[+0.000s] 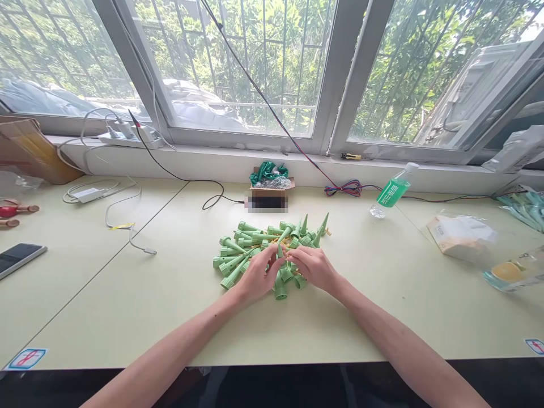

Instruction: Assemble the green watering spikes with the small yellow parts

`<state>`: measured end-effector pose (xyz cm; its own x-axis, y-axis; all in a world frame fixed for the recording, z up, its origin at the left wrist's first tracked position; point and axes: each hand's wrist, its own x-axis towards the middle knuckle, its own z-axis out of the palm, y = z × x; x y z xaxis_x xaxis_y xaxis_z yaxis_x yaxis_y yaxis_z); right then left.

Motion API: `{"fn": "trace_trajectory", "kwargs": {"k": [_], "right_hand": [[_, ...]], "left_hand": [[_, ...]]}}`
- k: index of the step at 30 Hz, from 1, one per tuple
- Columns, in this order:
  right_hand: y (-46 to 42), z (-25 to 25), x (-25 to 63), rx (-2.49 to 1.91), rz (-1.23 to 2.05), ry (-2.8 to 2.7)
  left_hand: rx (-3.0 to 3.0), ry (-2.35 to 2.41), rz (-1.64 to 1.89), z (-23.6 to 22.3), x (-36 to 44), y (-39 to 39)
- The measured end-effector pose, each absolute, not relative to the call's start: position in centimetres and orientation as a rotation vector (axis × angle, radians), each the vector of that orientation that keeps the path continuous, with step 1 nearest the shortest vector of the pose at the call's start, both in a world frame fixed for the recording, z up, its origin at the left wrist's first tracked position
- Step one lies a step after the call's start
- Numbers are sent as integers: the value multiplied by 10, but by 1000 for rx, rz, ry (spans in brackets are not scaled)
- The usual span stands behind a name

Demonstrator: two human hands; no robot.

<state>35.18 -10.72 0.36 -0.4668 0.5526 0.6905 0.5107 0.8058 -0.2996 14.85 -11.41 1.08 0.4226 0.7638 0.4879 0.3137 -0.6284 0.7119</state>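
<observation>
- Head view: we see our two bare hands meeting over a pile of green cones (232, 249) on the pale table (178, 294).
- Our left hand (260, 272) pinches one green cone (280, 252) between thumb and fingers; it points upward, right at the fingertips, on the side facing our other hand.
- Our right hand (315, 267) has its fingers bent and drawn together just beside that cone; we cannot tell whether they grip something small there.
- The pile spreads around and beyond both hands: many cones lie to the left of our left hand, ribbed ends outward, while a few rise tip-up past our right hand.
- Between our wrists, one loose cone (281, 289) turns its wide end toward us.
- Small tan pieces (328, 231) show at the pile's far right.
- Behind the pile we see a small cardboard box (272, 182) holding green wrapping; well apart, to the right, is a green-labelled bottle (391, 191).
</observation>
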Motion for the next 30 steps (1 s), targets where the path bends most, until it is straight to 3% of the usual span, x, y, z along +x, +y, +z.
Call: {"fn": "trace_trajectory", "kwargs": {"k": [22, 30], "right_hand": [[-107, 0, 349, -754, 126, -2115], [-110, 5, 348, -814, 159, -2103]], "left_hand": [[2202, 952, 1118, 9, 150, -117], [2041, 1000, 1274, 13, 153, -115]]}}
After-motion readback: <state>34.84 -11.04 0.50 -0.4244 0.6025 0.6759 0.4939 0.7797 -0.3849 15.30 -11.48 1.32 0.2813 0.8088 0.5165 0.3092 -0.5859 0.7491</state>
